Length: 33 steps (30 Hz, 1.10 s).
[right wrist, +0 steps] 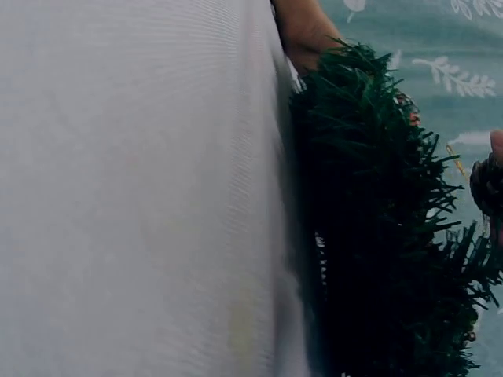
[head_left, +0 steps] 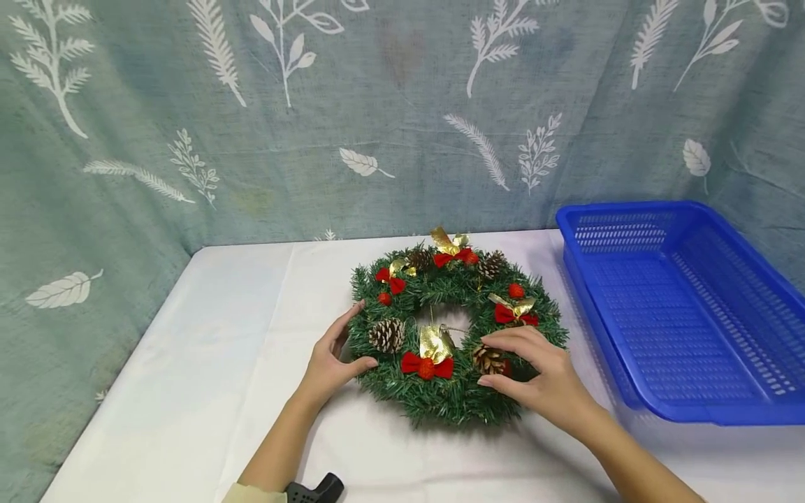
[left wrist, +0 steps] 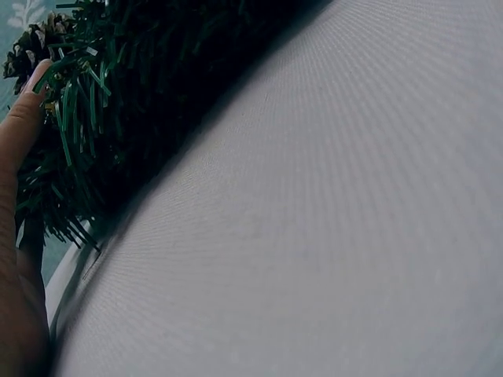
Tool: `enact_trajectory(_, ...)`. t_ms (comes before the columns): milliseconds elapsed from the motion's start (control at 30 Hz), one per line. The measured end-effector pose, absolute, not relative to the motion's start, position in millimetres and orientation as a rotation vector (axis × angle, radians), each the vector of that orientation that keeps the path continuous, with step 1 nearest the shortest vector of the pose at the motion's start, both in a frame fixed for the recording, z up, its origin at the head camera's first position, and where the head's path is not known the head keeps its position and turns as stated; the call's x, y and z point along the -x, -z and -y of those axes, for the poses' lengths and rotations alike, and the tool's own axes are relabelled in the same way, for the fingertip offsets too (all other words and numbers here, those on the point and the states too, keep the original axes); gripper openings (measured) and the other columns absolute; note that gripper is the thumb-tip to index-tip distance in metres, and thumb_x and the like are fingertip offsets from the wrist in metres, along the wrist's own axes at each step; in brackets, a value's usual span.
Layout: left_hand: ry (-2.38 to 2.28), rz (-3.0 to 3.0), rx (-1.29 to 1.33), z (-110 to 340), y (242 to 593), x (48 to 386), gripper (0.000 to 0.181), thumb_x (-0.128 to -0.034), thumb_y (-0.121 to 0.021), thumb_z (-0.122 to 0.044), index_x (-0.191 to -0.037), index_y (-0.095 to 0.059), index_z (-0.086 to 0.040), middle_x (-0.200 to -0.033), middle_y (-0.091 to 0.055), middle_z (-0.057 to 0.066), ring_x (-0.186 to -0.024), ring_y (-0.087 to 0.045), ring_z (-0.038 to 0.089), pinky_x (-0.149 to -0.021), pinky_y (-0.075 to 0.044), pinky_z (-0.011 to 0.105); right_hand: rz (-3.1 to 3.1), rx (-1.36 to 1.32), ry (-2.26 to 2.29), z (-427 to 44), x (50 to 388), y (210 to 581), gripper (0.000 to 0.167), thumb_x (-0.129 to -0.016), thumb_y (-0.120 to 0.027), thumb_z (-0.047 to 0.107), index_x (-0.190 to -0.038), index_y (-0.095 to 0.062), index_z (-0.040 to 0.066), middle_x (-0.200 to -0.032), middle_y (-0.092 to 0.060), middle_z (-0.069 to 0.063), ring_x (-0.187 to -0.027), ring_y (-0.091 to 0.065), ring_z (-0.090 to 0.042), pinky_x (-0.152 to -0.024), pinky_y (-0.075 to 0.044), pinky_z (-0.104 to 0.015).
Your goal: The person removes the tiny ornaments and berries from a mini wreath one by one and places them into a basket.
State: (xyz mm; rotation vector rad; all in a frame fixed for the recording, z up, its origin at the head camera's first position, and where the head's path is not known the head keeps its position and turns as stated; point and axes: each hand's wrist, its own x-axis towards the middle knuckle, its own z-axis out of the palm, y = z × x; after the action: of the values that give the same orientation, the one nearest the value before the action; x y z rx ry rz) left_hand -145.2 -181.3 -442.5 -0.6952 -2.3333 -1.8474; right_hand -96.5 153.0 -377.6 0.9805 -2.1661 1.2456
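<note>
A green Christmas wreath (head_left: 453, 402) lies on the white-covered table, trimmed with red bows, gold ribbons, red berries and pinecones. My left hand (head_left: 330, 360) holds its left edge, thumb toward the front and fingers toward the back. A white-tipped pinecone (head_left: 386, 336) sits just beside that hand. In the left wrist view, the thumb (left wrist: 22, 126) touches the green sprigs. My right hand (head_left: 541, 374) pinches a brown pinecone (head_left: 489, 359) at the wreath's front right, between thumb and fingers. The right wrist view shows this pinecone (right wrist: 489, 187) at its right edge, fingertips partly cut off.
A blue plastic basket (head_left: 635, 402) with slotted walls stands to the right of the wreath. The white tablecloth (head_left: 207, 363) stretches out on the left. Behind the table hangs a grey-green curtain (head_left: 402, 91) with white leaf prints.
</note>
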Motion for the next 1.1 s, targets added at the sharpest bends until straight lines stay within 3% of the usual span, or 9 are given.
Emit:
enact_trajectory(300, 1.834, 2.320, 0.713, 179, 446, 148, 0.090, -0.0731, -0.078, 0.002, -0.149, -0.031, -0.014, -0.154, -0.029, 0.007, -0.144, -0.018, 0.017, -0.111, -0.021, 0.013, 2.046, -0.984, -1.203, -159, 95, 368, 0.045, -0.081, -0.073, 0.037, -0.107, -0.069, 0.001, -0.102, -0.067, -0.009, -0.101, -0.058, -0.012, -0.091, -0.045, -0.013)
enact_trajectory(1100, 1.811, 2.302, 0.717, 180, 445, 145, 0.088, -0.0736, -0.077, 0.002, -0.148, -0.033, -0.013, -0.153, -0.031, 0.007, -0.143, -0.021, 0.015, -0.111, -0.022, 0.014, 1.943, -0.955, -1.209, -175, 92, 345, 0.051, -0.080, -0.073, 0.036, -0.103, -0.068, -0.009, -0.100, -0.067, -0.015, -0.104, -0.060, -0.009, -0.091, -0.047, -0.016)
